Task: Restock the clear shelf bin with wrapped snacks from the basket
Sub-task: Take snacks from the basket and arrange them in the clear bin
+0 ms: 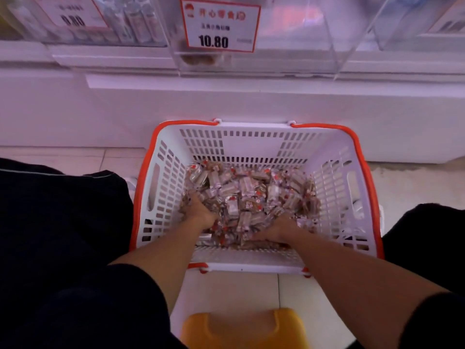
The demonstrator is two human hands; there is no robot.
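Scooping is the step we judge ourselves to be in: both our hands are down in the basket [337,177], buried among the wrapped snacks [249,195] that cover its floor. Our left hand [198,210] sits at the left side of the heap with its fingers dug under the wrappers; our right hand [276,229] lies at the near right, fingers likewise hidden in the pile. We cannot tell how far either hand is closed or whether it already has a firm hold of any packets.

The clear shelf bin [289,61] stands on the shelf straight ahead, above the basket, behind the price tag [219,25] reading 10.80. Only a brownish item or two shows at its bottom, so we reckon the restocking is barely begun.

Next, we think, the two hands should draw together under a mound of snacks, lift it without spilling over the basket rim, and carry it up to the bin's opening.
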